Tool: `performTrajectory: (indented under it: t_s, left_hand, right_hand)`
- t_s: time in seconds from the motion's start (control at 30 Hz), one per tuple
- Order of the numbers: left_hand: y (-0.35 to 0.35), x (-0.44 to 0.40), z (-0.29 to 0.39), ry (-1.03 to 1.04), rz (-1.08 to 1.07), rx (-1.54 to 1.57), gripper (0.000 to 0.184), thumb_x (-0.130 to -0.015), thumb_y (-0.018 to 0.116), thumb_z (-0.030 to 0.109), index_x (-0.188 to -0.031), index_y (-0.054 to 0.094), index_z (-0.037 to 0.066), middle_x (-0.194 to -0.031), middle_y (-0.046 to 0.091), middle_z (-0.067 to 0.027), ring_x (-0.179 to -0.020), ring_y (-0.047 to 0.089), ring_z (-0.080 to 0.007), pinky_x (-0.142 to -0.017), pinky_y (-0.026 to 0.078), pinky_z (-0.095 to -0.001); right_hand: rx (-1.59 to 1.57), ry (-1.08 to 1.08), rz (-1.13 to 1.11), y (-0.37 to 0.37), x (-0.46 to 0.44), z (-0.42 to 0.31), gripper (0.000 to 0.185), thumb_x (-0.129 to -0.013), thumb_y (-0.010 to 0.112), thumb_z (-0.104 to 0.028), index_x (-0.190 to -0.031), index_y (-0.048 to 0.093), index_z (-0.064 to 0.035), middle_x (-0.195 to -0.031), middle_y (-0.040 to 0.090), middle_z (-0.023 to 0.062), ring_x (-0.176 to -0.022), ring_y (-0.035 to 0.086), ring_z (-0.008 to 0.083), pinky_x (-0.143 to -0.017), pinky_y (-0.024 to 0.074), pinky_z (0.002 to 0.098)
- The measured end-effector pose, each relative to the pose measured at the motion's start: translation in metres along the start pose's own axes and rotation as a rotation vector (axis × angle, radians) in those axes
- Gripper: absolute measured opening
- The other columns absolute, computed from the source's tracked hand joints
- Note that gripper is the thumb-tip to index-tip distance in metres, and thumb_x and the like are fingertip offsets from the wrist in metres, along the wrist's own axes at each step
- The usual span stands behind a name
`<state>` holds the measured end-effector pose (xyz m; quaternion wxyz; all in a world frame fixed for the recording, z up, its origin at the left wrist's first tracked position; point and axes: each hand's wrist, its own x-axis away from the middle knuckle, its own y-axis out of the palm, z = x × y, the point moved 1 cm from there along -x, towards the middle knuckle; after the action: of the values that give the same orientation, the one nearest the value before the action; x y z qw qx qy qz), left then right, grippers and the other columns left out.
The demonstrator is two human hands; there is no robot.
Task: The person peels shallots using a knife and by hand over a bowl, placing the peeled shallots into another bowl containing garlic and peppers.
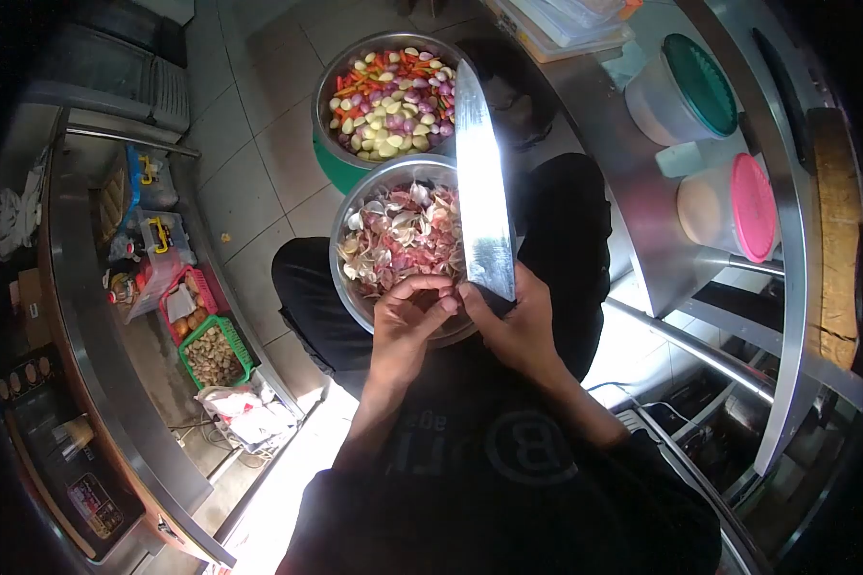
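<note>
My right hand [518,331] is closed round the dark handle end of a large knife [484,182], whose broad blade points up and away. Against its thumb, my left hand [403,326] pinches something small and reddish, possibly a shallot, mostly hidden by the fingers. Both hands are over the near rim of a metal bowl [339,264] on my lap, filled with papery skins [403,235]. Just beyond it, a second metal bowl [319,105] holds peeled garlic [390,141], shallots and cut chillies [369,72].
Baskets [244,362] and boxes [163,235] fill a low shelf at left. On the right, a metal shelf [633,216] carries tubs with green [700,86] and pink lids [753,208]. A green support [331,168] is under the far bowl.
</note>
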<state>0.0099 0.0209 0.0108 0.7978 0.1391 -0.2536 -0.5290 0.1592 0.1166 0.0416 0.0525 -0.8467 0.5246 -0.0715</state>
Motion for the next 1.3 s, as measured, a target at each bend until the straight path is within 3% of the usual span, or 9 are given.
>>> performTrajectory:
  t_s: [0.27,0.33,0.5,0.53,0.6,0.8,0.93,1.13,1.3]
  left_hand:
    - [-0.007,0.001,0.009,-0.106,0.022,0.272,0.031,-0.102,0.068,-0.002,-0.134,0.067,-0.001,-0.119,0.073,-0.0103,-0.107,0.071,-0.0171,-0.093,0.058,-0.0291]
    - [-0.011,0.002,0.006,-0.104,0.030,0.291,0.032,-0.102,0.067,-0.003,-0.134,0.067,-0.001,-0.120,0.073,-0.0104,-0.108,0.071,-0.0172,-0.094,0.059,-0.0291]
    - [-0.014,0.004,0.005,-0.120,0.017,0.366,0.031,-0.101,0.067,-0.006,-0.131,0.068,0.000,-0.118,0.072,-0.0098,-0.113,0.071,-0.0185,-0.102,0.058,-0.0308]
    - [-0.014,0.004,0.005,-0.120,0.017,0.366,0.031,-0.101,0.067,-0.006,-0.131,0.068,0.000,-0.118,0.072,-0.0098,-0.113,0.071,-0.0185,-0.102,0.058,-0.0308]
    - [-0.013,0.004,0.006,-0.119,0.025,0.358,0.030,-0.099,0.069,-0.008,-0.127,0.069,0.000,-0.117,0.072,-0.0095,-0.112,0.071,-0.0184,-0.100,0.057,-0.0306]
    - [-0.010,0.004,0.009,-0.031,0.069,0.076,0.025,-0.094,0.074,-0.010,-0.117,0.072,-0.001,-0.113,0.073,-0.0090,-0.106,0.070,-0.0167,-0.097,0.055,-0.0314]
    - [-0.006,0.004,0.008,0.026,0.085,0.006,0.024,-0.092,0.076,-0.012,-0.114,0.072,-0.003,-0.110,0.073,-0.0092,-0.105,0.070,-0.0166,-0.098,0.056,-0.0318]
    - [-0.006,0.005,0.006,0.053,0.080,-0.024,0.024,-0.090,0.077,-0.013,-0.111,0.073,-0.004,-0.110,0.074,-0.0102,-0.105,0.070,-0.0170,-0.100,0.056,-0.0330]
    - [-0.003,0.003,0.006,0.071,0.072,0.040,0.026,-0.091,0.076,-0.013,-0.114,0.071,-0.003,-0.111,0.074,-0.0104,-0.105,0.071,-0.0179,-0.097,0.056,-0.0320]
  right_hand:
    - [-0.034,0.183,0.167,-0.010,-0.004,-0.003,0.029,-0.092,0.080,-0.011,-0.113,0.068,0.0037,-0.094,0.077,0.0143,-0.085,0.074,0.0171,-0.078,0.0573,0.0330]
    - [0.063,0.155,0.095,-0.013,-0.005,-0.004,0.031,-0.091,0.081,-0.013,-0.114,0.068,0.0032,-0.095,0.077,0.0141,-0.085,0.074,0.0173,-0.078,0.0574,0.0334]
    - [0.158,0.025,-0.067,-0.007,-0.002,-0.015,0.029,-0.092,0.078,-0.014,-0.114,0.069,0.0008,-0.097,0.074,0.0216,-0.087,0.076,0.0354,-0.077,0.0580,0.0383]
    - [0.158,0.025,-0.067,-0.006,-0.003,-0.015,0.029,-0.092,0.078,-0.014,-0.114,0.069,0.0008,-0.097,0.074,0.0216,-0.087,0.076,0.0354,-0.077,0.0580,0.0383]
    - [0.220,-0.220,-0.054,-0.004,-0.005,-0.017,0.027,-0.091,0.075,-0.011,-0.114,0.068,0.0020,-0.102,0.070,0.0236,-0.092,0.073,0.0410,-0.080,0.0575,0.0435]
    - [0.168,-0.242,-0.167,0.000,-0.002,-0.025,0.033,-0.092,0.070,-0.009,-0.120,0.058,0.0031,-0.107,0.063,0.0272,-0.098,0.065,0.0498,-0.083,0.0548,0.0495]
    - [0.164,-0.231,-0.188,0.003,0.000,-0.024,0.036,-0.093,0.069,-0.008,-0.124,0.054,0.0026,-0.105,0.062,0.0274,-0.097,0.064,0.0516,-0.081,0.0537,0.0510]
    - [0.255,-0.221,-0.214,0.001,-0.001,-0.021,0.026,-0.096,0.068,-0.007,-0.115,0.053,0.0018,-0.101,0.062,0.0271,-0.093,0.064,0.0517,-0.077,0.0529,0.0519]
    - [0.230,-0.255,-0.104,0.002,-0.003,-0.012,0.023,-0.095,0.068,-0.007,-0.112,0.055,0.0020,-0.093,0.062,0.0268,-0.087,0.065,0.0510,-0.074,0.0531,0.0508]
